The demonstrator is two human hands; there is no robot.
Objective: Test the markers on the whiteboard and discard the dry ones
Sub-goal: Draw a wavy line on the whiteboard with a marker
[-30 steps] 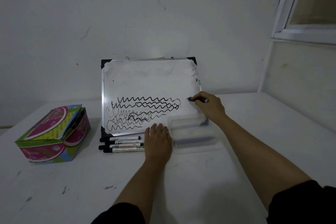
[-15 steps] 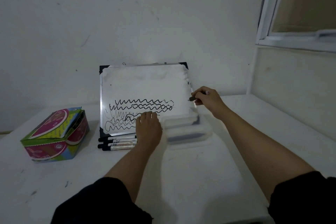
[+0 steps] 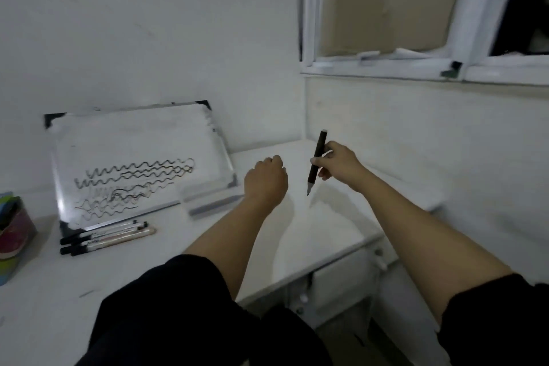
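My right hand (image 3: 338, 166) pinches a dark uncapped marker (image 3: 317, 154) held nearly upright over the white table (image 3: 312, 235), tip pointing down. My left hand (image 3: 267, 183) hovers just left of it with fingers curled under; nothing shows in it. The whiteboard (image 3: 133, 140) leans against the wall at the left, its lower half covered in black wavy lines. Three capped markers (image 3: 104, 239) lie side by side in front of the board. A clear plastic container (image 3: 212, 202) sits by the board's lower right corner.
A colourful cardboard box (image 3: 13, 232) is cut off at the left edge. The table ends at the right against a wall under a window (image 3: 386, 65). A drawer front (image 3: 341, 282) shows below the table's near edge.
My view swung right. My right hand left the whiteboard and moved right with the marker, turning it tip down. My left hand rose from the table near the lying markers towards the held marker.
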